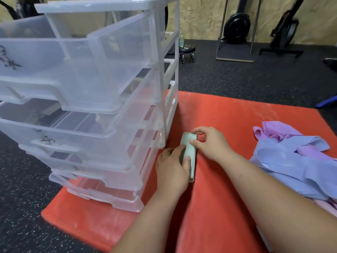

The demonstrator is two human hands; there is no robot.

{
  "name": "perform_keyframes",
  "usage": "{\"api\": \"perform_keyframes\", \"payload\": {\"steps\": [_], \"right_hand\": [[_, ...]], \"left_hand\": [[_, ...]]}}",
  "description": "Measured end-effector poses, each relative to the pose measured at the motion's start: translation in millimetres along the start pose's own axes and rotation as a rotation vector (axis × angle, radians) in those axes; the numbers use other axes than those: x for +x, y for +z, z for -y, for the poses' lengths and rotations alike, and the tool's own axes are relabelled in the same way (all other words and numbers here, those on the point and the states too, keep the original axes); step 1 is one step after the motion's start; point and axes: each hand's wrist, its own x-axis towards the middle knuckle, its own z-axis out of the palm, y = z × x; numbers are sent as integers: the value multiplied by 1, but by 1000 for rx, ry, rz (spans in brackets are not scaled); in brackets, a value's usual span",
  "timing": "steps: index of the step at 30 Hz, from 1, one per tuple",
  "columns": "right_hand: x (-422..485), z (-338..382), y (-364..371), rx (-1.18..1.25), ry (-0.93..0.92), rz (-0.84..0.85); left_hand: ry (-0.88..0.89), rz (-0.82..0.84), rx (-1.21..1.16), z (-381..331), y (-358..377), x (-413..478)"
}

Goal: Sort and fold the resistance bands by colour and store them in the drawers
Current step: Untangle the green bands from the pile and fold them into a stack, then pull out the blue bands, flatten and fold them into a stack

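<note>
**Resistance bands: one folded, a loose heap unsorted**

Folded green band [189, 152]: one, a narrow layered packet lying flat on the red mat [228, 114], long axis running 12 to 6 o'clock, just beside the drawer unit's right front corner.

Hands: two, both on the packet. Left hand [173, 172] holds the near end, thumb laid over the top and fingers curled at its left edge. Right hand [211, 143] pinches the far end between thumb and curled fingers.

Loose bands [291, 161]: blue and purple, tangled in one heap at 3 o'clock from the packet, well apart from it; the number cannot be counted. The heap runs off the picture's right edge.

Clear plastic drawer unit [109, 88]: one, at 9 to 10 o'clock, standing on the mat's left part. Five drawer fronts can be made out, all pulled forward, the top one farthest.

Open room: bare mat between packet and heap, and from 4 to 6 o'clock beside the forearms. Black speckled floor [237, 77] borders the mat at 12 and 8 o'clock.

Background at 12 o'clock: one wheeled stool [187, 51].
</note>
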Motion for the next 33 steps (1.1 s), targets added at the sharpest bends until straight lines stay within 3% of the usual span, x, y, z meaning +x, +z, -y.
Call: {"api": "perform_keyframes", "payload": {"steps": [9,22,27,29,33], "right_hand": [[-22,14,-25,-45,-10,80],[-191,-39,-81,-447,-74,84],[-255,-58,-93,-394,-27,-1],[-286,-70,-97,-254,-21,-93],[-320,-92,-107,-230,5,-280]], "left_hand": [[32,94,-3,-8,-17,-14],[403,100,203,-40,-39,-87],[531,230,226,-62,-22,-127],[574,306,249,-67,-15,-140],[618,387,271,-69,-1,-153]]}}
